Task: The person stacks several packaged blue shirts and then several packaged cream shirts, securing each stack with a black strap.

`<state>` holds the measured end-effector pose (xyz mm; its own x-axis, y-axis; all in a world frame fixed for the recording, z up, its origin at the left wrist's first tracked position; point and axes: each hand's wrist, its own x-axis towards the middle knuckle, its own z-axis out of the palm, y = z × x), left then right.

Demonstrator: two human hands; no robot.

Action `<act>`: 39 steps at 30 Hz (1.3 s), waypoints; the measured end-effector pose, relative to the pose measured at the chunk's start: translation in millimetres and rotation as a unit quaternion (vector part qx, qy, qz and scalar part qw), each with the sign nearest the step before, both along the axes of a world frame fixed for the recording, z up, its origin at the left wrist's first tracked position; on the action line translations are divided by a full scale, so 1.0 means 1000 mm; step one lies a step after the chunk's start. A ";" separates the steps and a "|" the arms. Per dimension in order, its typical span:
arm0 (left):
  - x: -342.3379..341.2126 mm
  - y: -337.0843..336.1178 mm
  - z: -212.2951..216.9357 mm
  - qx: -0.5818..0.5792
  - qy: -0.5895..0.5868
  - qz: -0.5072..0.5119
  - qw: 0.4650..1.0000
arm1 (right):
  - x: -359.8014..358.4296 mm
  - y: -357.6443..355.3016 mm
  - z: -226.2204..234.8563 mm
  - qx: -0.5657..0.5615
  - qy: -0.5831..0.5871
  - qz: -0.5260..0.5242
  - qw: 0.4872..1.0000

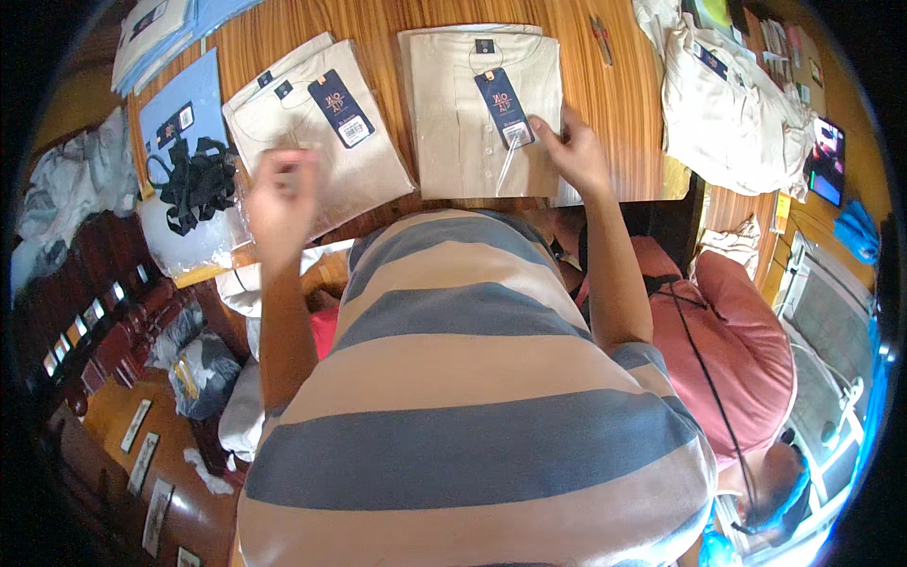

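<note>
On the wooden table in front of me lies a folded cream shirt (453, 123) in a clear bag, with a navy hang tag (504, 106) on its front. My right hand (574, 156) is at its right edge, thumb on top beside the tag and fingers along the side. To the left, more folded cream shirts (283, 128) overlap in clear bags, and another navy tag (341, 109) shows on the upper one. Over their near left part hovers my left hand (283, 194), bent at the fingers but smeared by motion; whether it holds anything is unclear.
A tangle of black straps (196, 184) lies on a folded blue shirt (203, 90) at the left. Small scissors (601, 41) rest at the far right of the table (619, 123). Beyond them is a pile of cream garments (727, 118). A person in red (727, 331) is close on my right.
</note>
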<state>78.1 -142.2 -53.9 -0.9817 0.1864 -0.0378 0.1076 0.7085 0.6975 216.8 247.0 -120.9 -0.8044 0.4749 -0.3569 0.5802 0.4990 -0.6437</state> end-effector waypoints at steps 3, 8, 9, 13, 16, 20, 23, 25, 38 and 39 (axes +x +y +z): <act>-0.004 -0.059 -0.016 -0.141 0.149 0.029 0.978 | 0.003 0.014 -0.019 -0.001 0.050 0.003 0.999; 0.033 -0.122 -0.078 -0.003 -0.141 0.223 0.965 | -0.024 0.024 -0.003 -0.013 0.019 0.049 0.999; 0.036 -0.124 -0.080 0.044 -0.169 0.233 0.957 | -0.024 0.027 -0.002 -0.005 0.022 0.057 0.998; 0.050 -0.120 -0.073 0.131 -0.220 0.294 0.921 | -0.029 0.041 -0.009 -0.009 0.004 0.083 0.997; 0.061 -0.104 -0.059 0.214 -0.220 0.361 0.881 | -0.030 0.051 -0.019 -0.016 -0.002 0.102 0.995; 0.076 -0.075 -0.042 0.161 -0.300 0.334 0.879 | -0.037 0.056 -0.016 -0.089 -0.074 0.074 0.991; 0.079 -0.073 -0.040 0.243 -0.326 0.340 0.848 | -0.038 0.068 -0.029 -0.118 -0.056 0.078 0.988; 0.079 -0.075 -0.038 0.232 -0.339 0.341 0.846 | -0.039 0.071 -0.032 -0.130 -0.057 0.090 0.986; 0.052 -0.027 0.055 0.439 -0.152 0.200 0.863 | -0.042 0.059 0.002 0.017 0.088 0.004 0.996; 0.047 -0.014 0.070 0.437 -0.143 0.174 0.871 | -0.044 0.045 0.028 0.045 0.103 -0.044 0.993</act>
